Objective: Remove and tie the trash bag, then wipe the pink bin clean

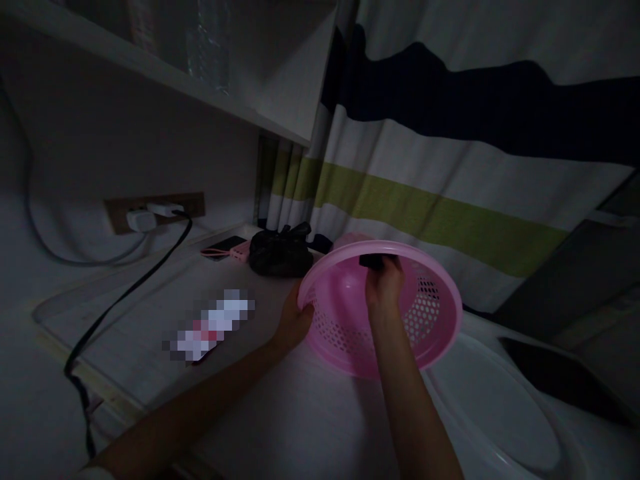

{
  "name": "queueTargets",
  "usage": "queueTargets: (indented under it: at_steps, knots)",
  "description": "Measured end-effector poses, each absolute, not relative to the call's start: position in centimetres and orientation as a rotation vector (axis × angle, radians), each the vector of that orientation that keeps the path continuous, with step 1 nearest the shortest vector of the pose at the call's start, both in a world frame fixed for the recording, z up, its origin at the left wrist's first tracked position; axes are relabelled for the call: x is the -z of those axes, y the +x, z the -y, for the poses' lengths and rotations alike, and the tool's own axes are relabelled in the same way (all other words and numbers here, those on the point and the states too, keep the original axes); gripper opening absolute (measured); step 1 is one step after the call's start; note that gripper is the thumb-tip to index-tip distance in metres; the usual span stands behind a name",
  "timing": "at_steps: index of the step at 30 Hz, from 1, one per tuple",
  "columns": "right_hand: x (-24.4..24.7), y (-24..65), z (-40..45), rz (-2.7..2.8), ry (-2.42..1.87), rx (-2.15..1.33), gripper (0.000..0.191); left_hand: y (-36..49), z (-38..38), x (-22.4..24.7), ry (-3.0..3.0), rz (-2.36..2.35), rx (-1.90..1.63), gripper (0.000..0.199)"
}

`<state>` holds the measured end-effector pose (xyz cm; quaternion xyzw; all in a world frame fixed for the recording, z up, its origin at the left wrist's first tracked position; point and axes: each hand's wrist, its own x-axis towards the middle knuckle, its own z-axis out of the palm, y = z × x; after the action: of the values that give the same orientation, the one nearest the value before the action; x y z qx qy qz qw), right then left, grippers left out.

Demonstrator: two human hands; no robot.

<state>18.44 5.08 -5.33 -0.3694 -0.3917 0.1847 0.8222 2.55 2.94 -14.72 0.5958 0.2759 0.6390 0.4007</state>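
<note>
A pink plastic basket (pixel 345 297) with a perforated wall is tilted, its opening facing me. My left hand (pixel 295 317) grips its left rim, thumb inside and fingers mostly hidden behind. Inside the opening is my right hand (pixel 385 283), its fingers closed on a small black object (pixel 373 260) near the upper rim. What that object is, I cannot make out. Just behind the basket's left side sits a knotted black plastic bag (pixel 280 252).
A blurred-out bright phone-like object (pixel 213 327) lies on the white table (pixel 265 413) at left. Beyond it are a pink power bank (pixel 241 251) and plugged-in cables. A shelf (pixel 280 127) overhangs; a striped curtain (pixel 425 213) hangs behind. A round white lid-like surface (pixel 500 400) is at right.
</note>
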Motion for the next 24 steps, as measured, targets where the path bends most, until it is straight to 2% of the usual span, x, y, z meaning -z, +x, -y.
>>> queueTargets:
  at_steps: [5, 9, 14, 18, 24]
  knots:
    - [6.7, 17.8, -4.4, 1.275, -1.441, 0.134, 0.036, 2.5, -2.8, 14.5, 1.496, -0.705, -1.606, 0.048]
    - [7.1, 20.3, -3.6, 1.758, -1.742, 0.609, 0.05, 2.5, -2.9, 14.5, 1.487, -0.716, -1.614, 0.049]
    - [6.5, 23.8, -2.7, 1.951, -1.995, 0.925, 0.047, 2.6, -2.7, 14.6, 1.474, -0.75, -1.613, 0.047]
    - [7.0, 24.9, -1.6, 2.011, -2.284, 0.864, 0.044, 2.6, -2.5, 14.7, 1.49, -0.746, -1.635, 0.047]
    - [9.6, 24.5, -1.2, 2.089, -2.522, 0.344, 0.039, 2.7, -2.4, 14.4, 1.497, -0.801, -1.638, 0.048]
